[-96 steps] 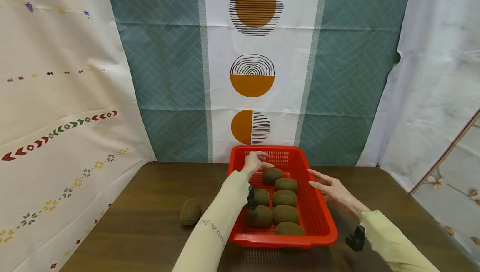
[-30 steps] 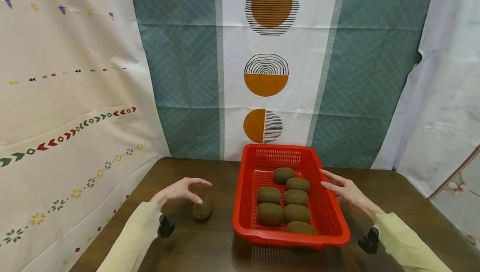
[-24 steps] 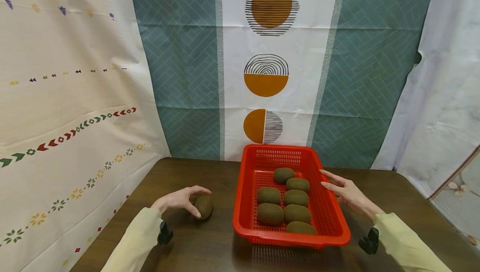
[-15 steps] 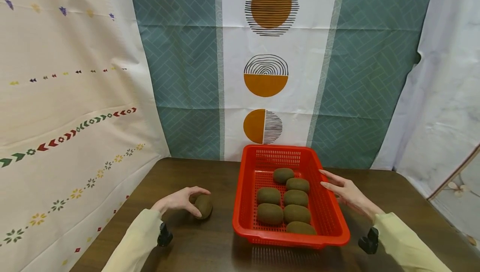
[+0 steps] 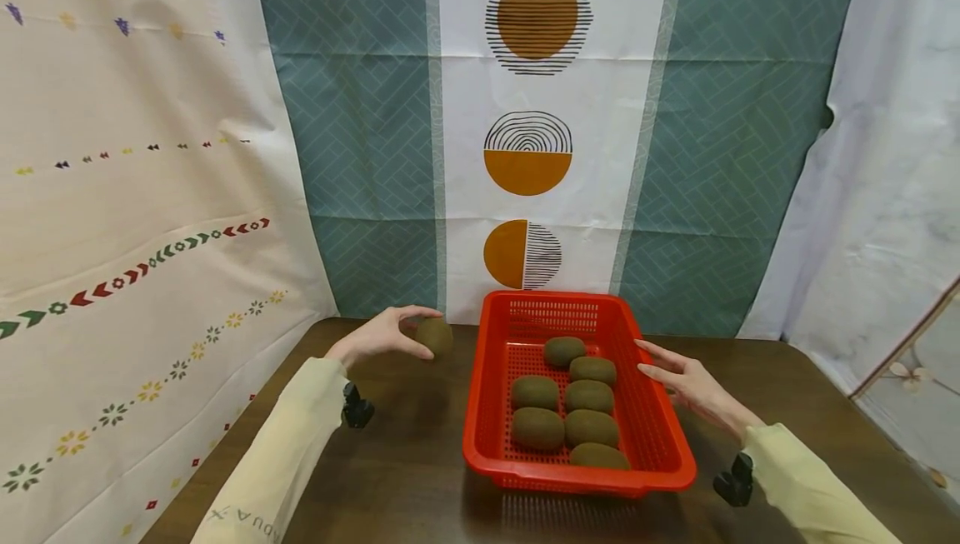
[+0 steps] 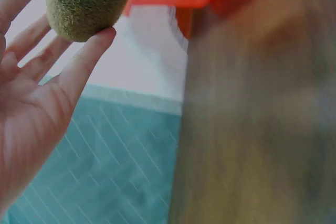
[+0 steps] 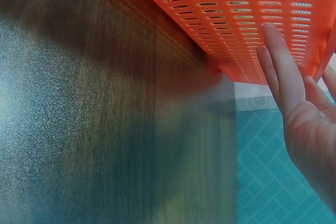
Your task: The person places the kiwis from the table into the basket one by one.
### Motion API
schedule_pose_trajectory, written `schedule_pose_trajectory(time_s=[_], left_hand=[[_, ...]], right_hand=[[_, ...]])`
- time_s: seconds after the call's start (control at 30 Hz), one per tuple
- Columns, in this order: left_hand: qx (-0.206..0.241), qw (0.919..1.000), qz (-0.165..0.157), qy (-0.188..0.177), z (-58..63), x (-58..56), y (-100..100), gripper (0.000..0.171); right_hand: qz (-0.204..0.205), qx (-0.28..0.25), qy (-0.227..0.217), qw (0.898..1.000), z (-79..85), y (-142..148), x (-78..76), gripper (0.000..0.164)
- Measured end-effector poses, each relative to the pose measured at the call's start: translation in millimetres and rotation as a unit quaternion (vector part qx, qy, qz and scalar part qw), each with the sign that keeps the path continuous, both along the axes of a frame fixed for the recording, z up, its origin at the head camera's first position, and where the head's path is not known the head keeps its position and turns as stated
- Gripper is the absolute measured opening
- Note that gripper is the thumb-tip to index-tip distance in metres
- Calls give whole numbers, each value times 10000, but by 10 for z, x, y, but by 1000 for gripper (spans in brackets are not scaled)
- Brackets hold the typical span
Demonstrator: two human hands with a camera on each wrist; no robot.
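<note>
My left hand (image 5: pixel 386 334) holds a brown, fuzzy kiwi (image 5: pixel 434 337) between thumb and fingers, raised above the table to the left of the basket. In the left wrist view the kiwi (image 6: pixel 89 3) sits at the fingertips, away from the palm. A red plastic basket (image 5: pixel 476 411) with slotted walls holds several more kiwis (image 5: pixel 538 428), laid roughly in two columns. My right hand (image 5: pixel 693 386) is at the basket's right side. Its fingers are fairly straight and touch the slotted outer wall (image 7: pixel 247 19) in the right wrist view.
The basket stands on a dark wooden table (image 5: pixel 375 469). Behind it hangs a teal and white cloth (image 5: pixel 367 152) with orange circles. A patterned cream cloth (image 5: pixel 150 277) borders the left side, and a pale cloth (image 5: pixel 877 219) the right.
My left hand came out of the basket, took hold of the kiwi lying on the table, and has lifted it up and toward the basket. My right hand has stayed at the basket's side.
</note>
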State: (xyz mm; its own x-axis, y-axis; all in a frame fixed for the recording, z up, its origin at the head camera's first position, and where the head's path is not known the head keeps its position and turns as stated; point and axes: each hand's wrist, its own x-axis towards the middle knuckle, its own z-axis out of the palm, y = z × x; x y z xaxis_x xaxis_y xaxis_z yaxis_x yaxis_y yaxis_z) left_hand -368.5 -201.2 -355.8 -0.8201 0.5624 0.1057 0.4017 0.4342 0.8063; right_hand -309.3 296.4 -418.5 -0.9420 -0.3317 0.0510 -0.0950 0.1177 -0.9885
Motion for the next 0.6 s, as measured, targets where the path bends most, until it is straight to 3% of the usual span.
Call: schedule_pose_trajectory(time_s=[0.13, 0.3, 0.47, 0.6], left_hand=[[206, 9997, 81, -55, 153, -100, 234, 65], [534, 9984, -129, -152, 268, -203, 618, 60], [746, 9962, -420, -128, 219, -305, 953, 58], [559, 9982, -210, -25, 143, -334, 1142, 62]], right_hand=[[-4, 29, 15, 10000, 6, -1, 0, 56], [-71, 52, 19, 10000, 8, 14, 4, 56], [-85, 54, 0, 9999, -5, 11, 0, 56], [-139, 134, -4, 9998, -8, 0, -6, 57]])
